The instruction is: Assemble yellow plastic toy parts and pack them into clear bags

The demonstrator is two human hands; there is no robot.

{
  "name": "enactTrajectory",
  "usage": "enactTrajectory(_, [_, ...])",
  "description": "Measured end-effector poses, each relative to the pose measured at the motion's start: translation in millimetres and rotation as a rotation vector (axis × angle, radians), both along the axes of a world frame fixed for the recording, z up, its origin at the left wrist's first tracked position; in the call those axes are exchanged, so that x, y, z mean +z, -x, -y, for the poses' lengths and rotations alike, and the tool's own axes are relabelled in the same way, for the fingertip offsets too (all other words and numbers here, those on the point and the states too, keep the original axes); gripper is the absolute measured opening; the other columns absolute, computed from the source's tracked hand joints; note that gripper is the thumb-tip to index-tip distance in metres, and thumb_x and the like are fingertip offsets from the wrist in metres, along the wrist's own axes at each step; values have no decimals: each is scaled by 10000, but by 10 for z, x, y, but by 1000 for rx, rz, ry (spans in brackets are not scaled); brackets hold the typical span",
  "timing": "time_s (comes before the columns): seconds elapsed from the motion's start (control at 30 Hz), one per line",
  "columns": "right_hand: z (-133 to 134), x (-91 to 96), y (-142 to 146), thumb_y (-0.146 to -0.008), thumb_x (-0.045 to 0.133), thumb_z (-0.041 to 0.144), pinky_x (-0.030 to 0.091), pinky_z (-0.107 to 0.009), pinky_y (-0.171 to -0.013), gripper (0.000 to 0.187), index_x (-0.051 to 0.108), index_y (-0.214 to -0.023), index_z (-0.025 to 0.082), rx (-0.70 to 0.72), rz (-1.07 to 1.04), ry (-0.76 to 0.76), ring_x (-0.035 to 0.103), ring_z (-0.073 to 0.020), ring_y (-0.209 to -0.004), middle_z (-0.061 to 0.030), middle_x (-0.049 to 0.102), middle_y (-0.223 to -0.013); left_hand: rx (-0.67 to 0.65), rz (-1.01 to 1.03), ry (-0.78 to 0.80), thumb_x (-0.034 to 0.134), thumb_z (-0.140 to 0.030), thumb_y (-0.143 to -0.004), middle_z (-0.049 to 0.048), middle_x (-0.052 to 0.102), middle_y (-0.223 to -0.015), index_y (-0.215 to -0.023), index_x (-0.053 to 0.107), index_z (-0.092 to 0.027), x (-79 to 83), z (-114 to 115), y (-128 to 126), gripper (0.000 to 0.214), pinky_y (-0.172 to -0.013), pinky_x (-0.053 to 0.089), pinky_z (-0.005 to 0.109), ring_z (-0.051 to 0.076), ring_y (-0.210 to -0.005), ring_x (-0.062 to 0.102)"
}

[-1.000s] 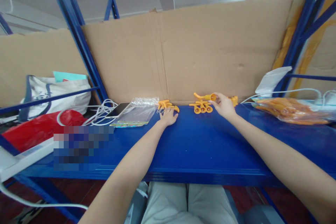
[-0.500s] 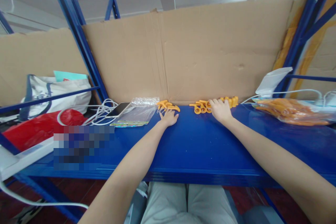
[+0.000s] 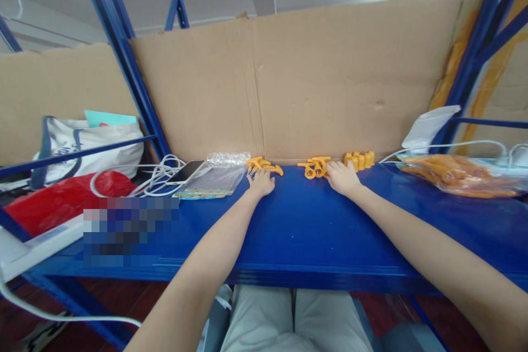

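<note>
At the back of the blue shelf, my left hand (image 3: 262, 182) is closed over a small pile of orange T-shaped handles (image 3: 256, 163). Thin metal spirals show by its fingertips, like corkscrews. To the right, orange ring-ended pieces (image 3: 310, 171) lie in a row against the cardboard. My right hand (image 3: 344, 178) is closed at the right end of this row, its fingers over the last piece and partly hiding it. Just beyond that hand stands a group of short orange knobbed pieces (image 3: 359, 160), untouched.
Left of the pile lie a clear plastic bag (image 3: 218, 180), a phone (image 3: 187, 172) and white cables (image 3: 159, 181). A red bag (image 3: 61, 203) and a cloth bag (image 3: 94, 143) are farther left. A clear bag of orange parts (image 3: 457, 173) lies right. Cardboard (image 3: 322, 82) closes the back.
My right hand has slid slightly down and left, uncovering more of the knobbed pieces. My left hand has shifted slightly left, with its fingers more drawn in over the pile.
</note>
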State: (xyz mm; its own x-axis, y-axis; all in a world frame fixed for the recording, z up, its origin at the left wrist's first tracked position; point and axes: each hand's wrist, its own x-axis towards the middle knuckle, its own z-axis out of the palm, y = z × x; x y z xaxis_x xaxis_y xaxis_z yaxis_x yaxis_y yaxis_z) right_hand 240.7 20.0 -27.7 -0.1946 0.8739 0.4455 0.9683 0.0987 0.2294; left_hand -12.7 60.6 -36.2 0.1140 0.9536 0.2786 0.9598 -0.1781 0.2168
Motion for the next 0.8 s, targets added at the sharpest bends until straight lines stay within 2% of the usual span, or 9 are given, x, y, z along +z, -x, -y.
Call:
enactTrajectory(0.13, [-5, -14, -21, -912, 393, 172, 306, -480, -978, 339, 567, -1198, 117, -16, -49, 49, 518, -301, -1171, -179, 583, -1306, 32, 1, -31, 407, -257, -902, 130, 440, -1473, -1310, 522, -227, 0, -8, -3, 425, -1117, 229, 618, 310, -1420, 295])
enactTrajectory(0.3, [-7, -21, -42, -906, 373, 165, 338, -471, -958, 364, 563, -1213, 120, -16, -77, 68, 526, -298, -1177, -179, 608, -1273, 74, 33, -4, 433, -248, -892, 117, 342, -1538, -1341, 492, -254, -3, -19, 15, 453, -1122, 225, 614, 319, -1443, 243])
enactTrajectory(0.43, [-20, -36, -55, -895, 389, 171, 351, -473, -956, 369, 568, -1217, 140, -5, -92, 62, 530, -298, -1176, -176, 615, -1267, 71, 22, -70, 477, -221, -859, 172, 479, -1424, -1277, 538, -220, 0, -24, 42, 423, -1092, 224, 665, 363, -1390, 332])
enactTrajectory(0.53, [-27, -43, -61, -894, 396, 177, 352, -475, -969, 377, 564, -1231, 146, -10, -97, 71, 524, -294, -1191, -171, 613, -1276, 74, -8, -131, 517, -209, -835, 178, 559, -1336, -1210, 577, -209, 6, -27, 56, 380, -1067, 259, 667, 367, -1334, 407])
enactTrajectory(0.63, [-21, -38, -56, -897, 395, 182, 352, -479, -981, 388, 554, -1249, 141, -17, -102, 86, 519, -295, -1201, -171, 616, -1273, 56, -31, -155, 513, -190, -843, 165, 610, -1275, -1130, 621, -196, 21, -32, 61, 306, -1061, 307, 618, 335, -1286, 469])
enactTrajectory(0.8, [-5, -20, -42, -902, 385, 183, 355, -499, -988, 404, 539, -1269, 113, -25, -121, 109, 505, -309, -1224, -190, 591, -1304, -16, -37, -209, 478, -111, -836, 116, 711, -1083, -968, 694, -196, 71, -39, 57, 268, -1034, 391, 471, 271, -1122, 608])
